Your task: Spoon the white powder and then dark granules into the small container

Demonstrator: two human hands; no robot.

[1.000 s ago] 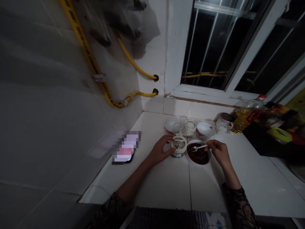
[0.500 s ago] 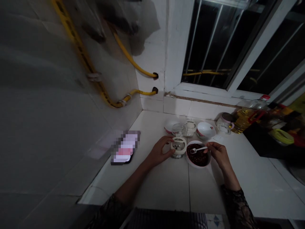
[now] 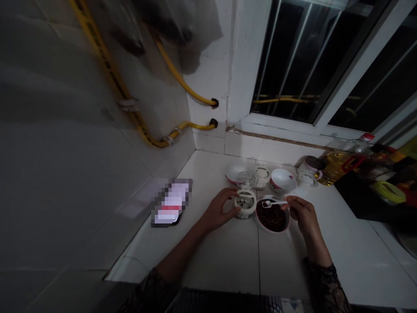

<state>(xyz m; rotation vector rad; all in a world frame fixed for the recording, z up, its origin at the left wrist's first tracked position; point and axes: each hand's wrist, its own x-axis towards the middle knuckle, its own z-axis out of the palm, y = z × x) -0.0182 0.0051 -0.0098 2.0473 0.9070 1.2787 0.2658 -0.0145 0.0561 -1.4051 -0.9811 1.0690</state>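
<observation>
Head view: the left hand (image 3: 222, 209) grips a jar (image 3: 245, 214) by its rim between thumb and fingers, lid (image 3: 247, 179) open towards twelve o'clock. The jar's just beside a bowl (image 3: 273, 231), at its nine. Over at the bowl's three, the right hand (image 3: 302, 213) pinches a white spoon (image 3: 277, 203), scoop pointing to nine above dark red contents (image 3: 272, 218).

The only view looks from the person's head, forward and down over a pale counter (image 3: 224, 256) toward a tiled corner (image 3: 194, 141) and barred window (image 3: 289, 69). It takes in the left hand (image 3: 219, 209) and right hand (image 3: 303, 213) whole, below centre; how near the dim left wall (image 3: 65, 182) stands is hard to judge.
</observation>
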